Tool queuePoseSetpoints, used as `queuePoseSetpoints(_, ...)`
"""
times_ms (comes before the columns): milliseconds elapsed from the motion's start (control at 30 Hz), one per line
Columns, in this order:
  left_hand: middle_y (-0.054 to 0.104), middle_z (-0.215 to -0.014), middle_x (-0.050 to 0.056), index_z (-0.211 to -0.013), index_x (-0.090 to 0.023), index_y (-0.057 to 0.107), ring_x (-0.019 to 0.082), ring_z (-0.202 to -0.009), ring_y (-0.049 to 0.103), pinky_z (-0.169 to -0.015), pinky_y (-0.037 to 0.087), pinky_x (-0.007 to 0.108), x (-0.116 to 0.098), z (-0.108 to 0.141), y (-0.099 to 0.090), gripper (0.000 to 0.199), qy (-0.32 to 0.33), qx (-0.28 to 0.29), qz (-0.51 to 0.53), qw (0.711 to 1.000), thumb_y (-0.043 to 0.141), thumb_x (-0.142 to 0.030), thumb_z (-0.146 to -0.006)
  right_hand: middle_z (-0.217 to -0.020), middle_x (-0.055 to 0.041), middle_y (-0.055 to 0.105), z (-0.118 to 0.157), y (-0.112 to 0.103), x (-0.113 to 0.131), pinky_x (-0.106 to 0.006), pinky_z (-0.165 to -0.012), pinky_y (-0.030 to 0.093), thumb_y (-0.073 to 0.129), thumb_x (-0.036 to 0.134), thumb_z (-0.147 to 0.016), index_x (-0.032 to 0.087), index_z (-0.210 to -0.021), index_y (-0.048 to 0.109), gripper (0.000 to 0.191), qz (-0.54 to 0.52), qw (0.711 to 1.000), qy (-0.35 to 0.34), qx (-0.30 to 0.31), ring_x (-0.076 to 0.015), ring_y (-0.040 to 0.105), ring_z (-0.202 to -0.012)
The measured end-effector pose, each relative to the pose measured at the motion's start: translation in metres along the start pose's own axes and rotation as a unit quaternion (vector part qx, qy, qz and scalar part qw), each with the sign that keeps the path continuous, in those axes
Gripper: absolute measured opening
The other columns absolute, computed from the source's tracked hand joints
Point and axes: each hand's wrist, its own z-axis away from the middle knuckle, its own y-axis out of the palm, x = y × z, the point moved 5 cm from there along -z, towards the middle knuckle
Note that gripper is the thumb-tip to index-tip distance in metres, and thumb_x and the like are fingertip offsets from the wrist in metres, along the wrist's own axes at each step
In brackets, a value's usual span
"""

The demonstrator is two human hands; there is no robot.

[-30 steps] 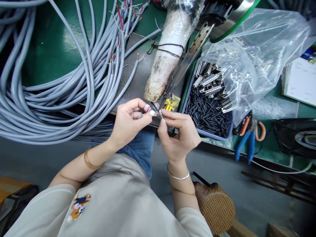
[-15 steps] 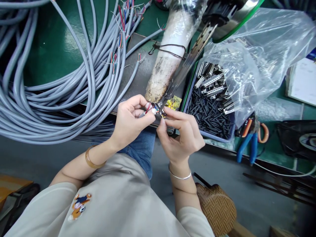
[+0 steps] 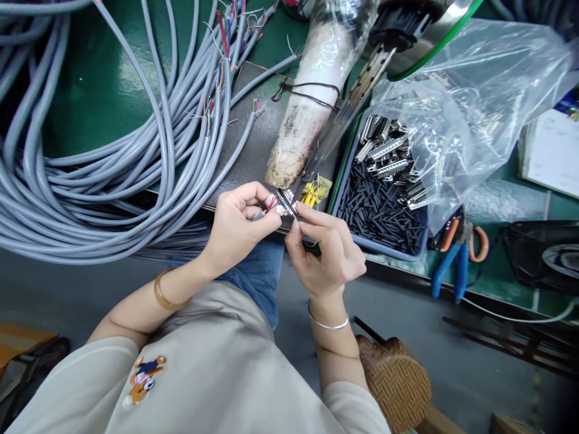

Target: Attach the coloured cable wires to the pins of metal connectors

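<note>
My left hand (image 3: pixel 242 217) is closed in a pinch on the end of a grey cable (image 3: pixel 259 215), where thin red and other coloured wires fan out. White wraps cover some of its fingertips. A small metal multi-pin connector (image 3: pixel 286 199) lies slantwise between my hands, right by the coloured wires. The thumb and fingertips of my right hand (image 3: pixel 323 247) pinch the connector's near end. Just above the connector is the scorched tip of a white wrapped tube (image 3: pixel 298 126). A perforated metal shaft (image 3: pixel 377 66) slants down beside it, its lower end blurred.
Many grey cables (image 3: pixel 167 138) with stripped ends cover the left side. To the right stands a blue bin (image 3: pixel 425 241) of black sleeves (image 3: pixel 380 211) and metal connectors (image 3: pixel 389 150), partly under a plastic bag (image 3: pixel 488 114). Pliers (image 3: pixel 459 259) lie beyond. A yellow piece (image 3: pixel 319 188) sits behind my right hand.
My right hand has shifted slightly left and down. The connector has turned so that its row of pins shows more, and my left hand has lowered a little.
</note>
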Motion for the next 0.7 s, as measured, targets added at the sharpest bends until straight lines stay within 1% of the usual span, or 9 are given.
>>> queuePoseSetpoints(100,0.051,-0.052,-0.008,-0.068,-0.016,0.06,0.001,-0.036,0.038,-0.034,0.027,0.015,0.005,0.001,0.0,0.019,-0.02,0.023,0.031,0.999,0.079,-0.013,-0.068,-0.097,-0.0033,0.081,0.002,0.0,-0.003,-0.027,-0.077,0.063,0.073,0.007,-0.085,0.023,-0.089,0.062,0.02,-0.034,0.998,0.044,-0.012,-0.0154,0.078,-0.086)
queuePoseSetpoints(200,0.058,-0.058,-0.006,-0.072,-0.016,0.06,0.001,-0.034,0.04,-0.033,0.028,0.015,0.012,0.002,-0.001,0.019,-0.04,0.035,0.071,0.996,0.08,-0.019,-0.072,-0.095,-0.001,0.08,0.003,0.0,-0.004,-0.028,-0.077,0.063,0.072,0.008,-0.086,0.023,-0.09,0.063,0.019,-0.054,0.995,0.077,-0.015,-0.0156,0.078,-0.086)
queuePoseSetpoints(267,0.06,-0.061,-0.005,-0.072,-0.016,0.06,0.001,-0.035,0.042,-0.033,0.028,0.015,0.013,0.003,-0.001,0.02,-0.039,0.028,0.075,0.996,0.08,-0.02,-0.072,-0.096,-0.0003,0.081,0.004,0.0,-0.002,-0.028,-0.077,0.063,0.072,0.008,-0.086,0.024,-0.091,0.063,0.019,-0.05,0.996,0.077,-0.016,-0.0154,0.078,-0.086)
queuePoseSetpoints(333,0.055,-0.055,-0.007,-0.07,-0.016,0.06,0.001,-0.035,0.041,-0.033,0.028,0.014,0.012,0.003,-0.002,0.022,-0.038,0.02,0.059,0.997,0.082,-0.018,-0.07,-0.098,-0.0005,0.081,0.005,0.0,0.0,-0.026,-0.077,0.063,0.072,0.007,-0.085,0.024,-0.091,0.064,0.02,-0.037,0.997,0.07,-0.019,-0.0149,0.078,-0.086)
queuePoseSetpoints(400,0.052,-0.051,-0.008,-0.068,-0.016,0.059,0.001,-0.034,0.04,-0.033,0.027,0.014,0.012,0.004,-0.001,0.024,-0.054,0.027,0.06,0.996,0.083,-0.018,-0.068,-0.098,-0.001,0.082,0.006,0.0,0.002,-0.025,-0.075,0.062,0.073,0.007,-0.085,0.024,-0.091,0.064,0.02,-0.023,0.998,0.062,-0.023,-0.0148,0.079,-0.084)
queuePoseSetpoints(500,0.06,-0.058,-0.006,-0.071,-0.016,0.058,0.002,-0.034,0.043,-0.033,0.028,0.015,0.014,0.005,0.002,0.023,-0.087,0.051,0.095,0.99,0.081,-0.022,-0.071,-0.095,-0.0005,0.081,0.007,-0.001,0.0,-0.027,-0.074,0.063,0.073,0.007,-0.085,0.024,-0.089,0.063,0.02,-0.033,0.997,0.072,-0.025,-0.0151,0.078,-0.083)
queuePoseSetpoints(567,0.061,-0.062,-0.005,-0.072,-0.016,0.058,0.002,-0.035,0.045,-0.034,0.031,0.015,0.014,0.005,0.001,0.023,-0.075,0.049,0.096,0.991,0.081,-0.02,-0.071,-0.093,-0.0001,0.081,0.007,0.0,-0.001,-0.027,-0.074,0.063,0.073,0.007,-0.085,0.023,-0.089,0.063,0.02,-0.042,0.996,0.077,-0.023,-0.0149,0.078,-0.083)
queuePoseSetpoints(700,0.054,-0.055,-0.008,-0.071,-0.017,0.058,0.001,-0.035,0.042,-0.034,0.031,0.014,0.013,0.004,-0.001,0.02,-0.027,0.044,0.064,0.997,0.078,-0.015,-0.072,-0.096,-0.0019,0.081,0.007,0.001,0.0,-0.026,-0.076,0.063,0.073,0.005,-0.085,0.022,-0.091,0.063,0.021,-0.039,0.997,0.064,-0.022,-0.0141,0.078,-0.085)
